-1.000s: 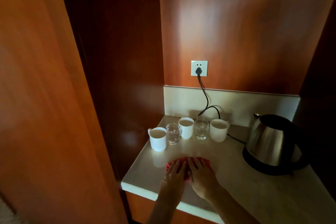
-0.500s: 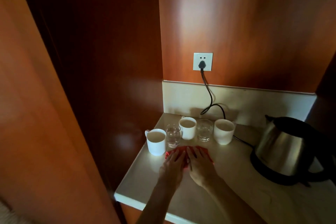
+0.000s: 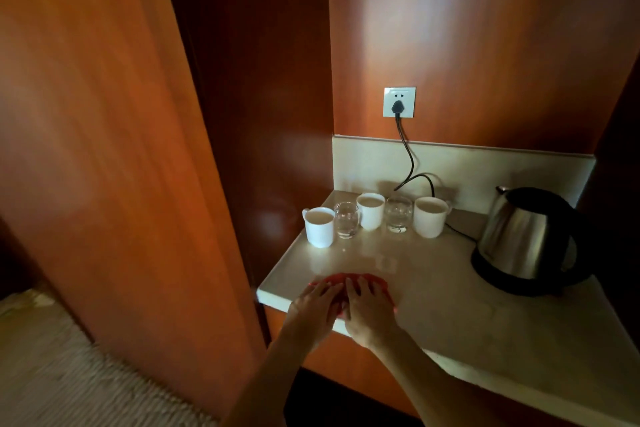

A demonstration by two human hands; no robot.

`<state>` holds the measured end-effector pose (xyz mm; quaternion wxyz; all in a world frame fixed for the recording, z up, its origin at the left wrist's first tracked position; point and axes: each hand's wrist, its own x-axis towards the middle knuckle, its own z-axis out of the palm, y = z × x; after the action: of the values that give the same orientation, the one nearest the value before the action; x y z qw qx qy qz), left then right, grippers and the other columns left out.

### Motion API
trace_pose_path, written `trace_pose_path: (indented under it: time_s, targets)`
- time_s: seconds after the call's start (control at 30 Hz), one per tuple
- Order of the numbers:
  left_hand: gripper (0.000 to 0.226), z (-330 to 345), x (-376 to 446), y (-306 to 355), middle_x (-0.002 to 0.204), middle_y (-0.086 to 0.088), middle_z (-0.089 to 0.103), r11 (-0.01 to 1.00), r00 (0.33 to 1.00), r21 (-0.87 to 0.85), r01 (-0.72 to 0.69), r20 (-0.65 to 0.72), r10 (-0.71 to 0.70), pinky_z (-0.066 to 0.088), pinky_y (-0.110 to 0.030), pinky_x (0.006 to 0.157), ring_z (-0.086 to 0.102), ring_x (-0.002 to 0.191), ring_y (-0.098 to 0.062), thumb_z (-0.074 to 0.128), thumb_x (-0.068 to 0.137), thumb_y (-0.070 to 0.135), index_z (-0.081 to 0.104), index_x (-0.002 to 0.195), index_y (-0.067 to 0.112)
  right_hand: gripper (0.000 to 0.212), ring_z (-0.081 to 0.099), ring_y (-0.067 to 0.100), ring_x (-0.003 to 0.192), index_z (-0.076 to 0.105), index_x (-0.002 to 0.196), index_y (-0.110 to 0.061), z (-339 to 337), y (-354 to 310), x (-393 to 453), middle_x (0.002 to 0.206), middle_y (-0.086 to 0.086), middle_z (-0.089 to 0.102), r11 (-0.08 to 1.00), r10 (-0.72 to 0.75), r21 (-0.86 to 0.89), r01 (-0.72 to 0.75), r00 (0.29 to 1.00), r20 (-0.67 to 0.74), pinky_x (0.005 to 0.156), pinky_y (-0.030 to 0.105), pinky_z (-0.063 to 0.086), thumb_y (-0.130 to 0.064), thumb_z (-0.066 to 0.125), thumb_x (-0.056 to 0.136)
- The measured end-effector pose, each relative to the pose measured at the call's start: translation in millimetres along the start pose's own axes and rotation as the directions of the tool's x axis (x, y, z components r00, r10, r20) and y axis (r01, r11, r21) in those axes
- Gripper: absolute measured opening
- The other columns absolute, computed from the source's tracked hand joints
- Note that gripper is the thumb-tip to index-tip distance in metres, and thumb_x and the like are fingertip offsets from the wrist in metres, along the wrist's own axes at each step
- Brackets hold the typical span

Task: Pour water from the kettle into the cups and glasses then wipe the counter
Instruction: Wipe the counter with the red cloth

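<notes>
A red cloth lies near the front edge of the pale counter. My left hand and my right hand press flat on it side by side, fingers pointing away from me. Behind them stand three white cups holding liquid, with two clear glasses between them. The steel kettle sits on its black base at the right, apart from my hands.
A black cord runs from the wall socket down behind the cups toward the kettle base. Wooden panels close the alcove on the left and back. A woven mat covers the floor at lower left.
Both hands have drawn the red cloth back from just in front of the cups toward the counter's front edge. The camera view shifted left and pulled away.
</notes>
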<state>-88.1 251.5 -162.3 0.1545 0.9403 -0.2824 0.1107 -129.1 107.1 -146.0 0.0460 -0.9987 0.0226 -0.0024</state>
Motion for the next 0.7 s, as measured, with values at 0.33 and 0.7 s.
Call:
trace_pose_path:
  time_s: [0.33,0.7]
  targets:
    - [0.037,-21.7,-0.3,-38.7,0.139,0.010,0.052,0.995,0.998,-0.096,-0.027,0.058,0.033,0.049,-0.032,0.099,0.056,0.120,-0.011,0.049,0.099,0.034,0.053,0.136,0.034,0.060,0.034,0.037,0.145,0.023,0.162,-0.010,6.1,-31.7,10.1,0.163,0.014,0.033,0.999,-0.043,-0.011,0.043,0.999,-0.012,0.121,0.053,0.021,-0.033,0.039,0.109]
    - [0.037,-10.5,60.8,-88.9,0.139,0.018,0.052,0.975,1.000,-0.224,-0.013,0.019,0.017,0.044,-0.014,0.100,0.052,0.122,0.004,0.052,0.099,0.028,0.055,0.135,0.034,0.057,0.068,0.040,0.111,0.067,0.135,-0.004,-8.8,-60.5,65.2,0.123,0.017,0.072,0.991,0.068,-0.104,-0.080,0.991,-0.118,0.092,0.052,0.059,-0.029,0.080,0.085]
